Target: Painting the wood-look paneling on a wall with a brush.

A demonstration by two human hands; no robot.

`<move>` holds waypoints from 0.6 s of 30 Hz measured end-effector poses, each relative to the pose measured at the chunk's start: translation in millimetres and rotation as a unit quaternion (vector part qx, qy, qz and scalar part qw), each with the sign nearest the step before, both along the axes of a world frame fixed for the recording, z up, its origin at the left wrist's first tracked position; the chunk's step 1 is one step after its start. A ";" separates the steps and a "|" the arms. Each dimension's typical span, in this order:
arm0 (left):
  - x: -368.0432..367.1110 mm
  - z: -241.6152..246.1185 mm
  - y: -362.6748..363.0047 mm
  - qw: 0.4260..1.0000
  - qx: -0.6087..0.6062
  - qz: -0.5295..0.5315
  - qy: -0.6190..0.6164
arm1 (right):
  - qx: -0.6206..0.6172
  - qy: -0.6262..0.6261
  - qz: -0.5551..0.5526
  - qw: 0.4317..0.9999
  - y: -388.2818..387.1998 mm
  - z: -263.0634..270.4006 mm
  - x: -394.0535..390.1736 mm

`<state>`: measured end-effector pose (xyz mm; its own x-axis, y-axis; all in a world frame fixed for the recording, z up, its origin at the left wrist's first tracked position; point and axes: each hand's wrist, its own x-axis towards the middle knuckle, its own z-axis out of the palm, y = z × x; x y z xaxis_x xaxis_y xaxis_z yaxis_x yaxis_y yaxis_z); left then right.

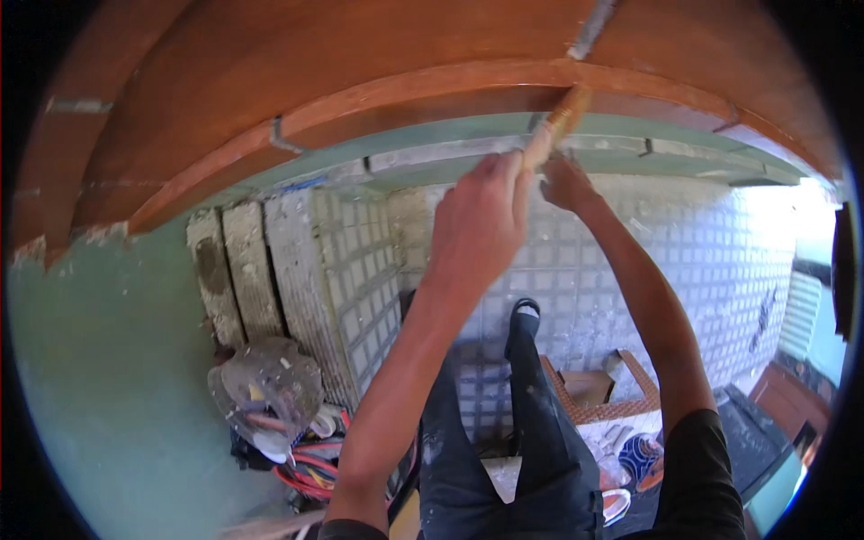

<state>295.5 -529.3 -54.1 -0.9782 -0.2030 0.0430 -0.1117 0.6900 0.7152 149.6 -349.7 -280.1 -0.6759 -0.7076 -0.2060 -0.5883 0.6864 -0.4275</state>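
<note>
My left hand (482,209) grips the pale handle of what looks like a paintbrush (567,115), blurred and stained orange-brown. Its far end meets the orange-brown painted ledge (472,77) beside a grey unpainted strip (592,30). Just right of and beyond that hand is my right hand (568,183), with bent fingers close to the pale lower ledge (601,143). Its fingertips are partly hidden, so whether it holds anything is unclear. Between the two ledges runs a green wall band (466,129).
Dusty slabs (293,256) lean at the left against the green wall (115,351). Below them are a cloudy plastic container (270,378) and red cables (307,466). A woven-pattern frame (594,412), clutter and a dark box (749,432) stand lower right, on the tiled floor (580,290).
</note>
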 end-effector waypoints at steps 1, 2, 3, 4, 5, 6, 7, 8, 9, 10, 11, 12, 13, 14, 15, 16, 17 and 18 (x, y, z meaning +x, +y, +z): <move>-1.3 -3.0 -9.3 0.998 -0.061 0.022 -0.025 | 0.061 0.036 0.006 0.997 -1.4 1.2 2.9; 6.5 -5.1 -24.3 0.996 -0.072 0.040 -0.031 | 0.051 0.024 0.003 0.998 -1.4 3.6 5.8; 17.2 -6.6 -43.6 0.994 -0.094 0.061 0.009 | 0.043 0.023 0.018 0.999 1.5 8.5 1.4; 30.0 -12.9 -61.5 0.990 -0.109 0.077 0.049 | 0.052 0.024 0.011 0.998 9.2 13.2 -3.4; 49.0 -17.2 -81.9 0.983 -0.126 0.122 0.057 | 0.055 0.025 0.005 0.998 8.5 15.9 -5.3; 67.5 -16.4 -100.2 0.974 -0.141 0.164 0.068 | 0.051 0.026 0.012 0.998 6.8 16.0 -6.6; 79.7 -10.3 -109.7 0.973 -0.139 0.169 0.068 | 0.055 0.032 0.012 0.998 9.5 13.5 -8.1; 91.3 -4.6 -117.2 0.964 -0.112 0.241 0.021 | 0.061 0.039 0.011 0.997 11.4 10.0 -9.1; 99.6 0.0 -120.5 0.946 -0.085 0.312 -0.028 | 0.062 0.038 0.017 0.997 9.0 9.6 -6.7; 101.5 -1.6 -118.5 0.944 -0.083 0.317 -0.030 | 0.053 0.041 0.006 0.998 8.1 9.3 -4.8; 100.8 -5.4 -112.7 0.939 -0.083 0.335 0.004 | 0.045 0.044 -0.007 0.998 8.0 9.1 -4.0; 99.8 -5.9 -106.2 0.931 -0.088 0.353 0.038 | 0.044 0.043 -0.002 0.998 4.4 10.9 -3.5; 93.2 -10.7 -101.2 0.929 -0.089 0.358 0.037 | 0.045 0.049 0.001 0.998 -0.2 12.3 -2.5; 79.7 -19.2 -95.2 0.923 -0.127 0.351 0.094 | 0.046 0.055 0.003 0.997 -4.6 14.0 -1.3; 70.6 -24.0 -87.4 0.913 -0.168 0.341 0.149 | 0.044 0.054 0.008 0.998 -10.5 15.2 1.0; 64.0 -23.7 -75.7 0.920 -0.146 0.339 0.129 | 0.045 0.057 0.008 0.997 -12.4 15.7 1.7; 53.6 -23.0 -60.4 0.928 -0.122 0.336 0.109 | 0.048 0.060 0.006 0.997 -11.8 14.8 1.7; 41.1 -23.1 -28.9 0.938 -0.084 0.324 0.093 | 0.055 0.064 0.007 0.996 -7.4 14.0 -1.7</move>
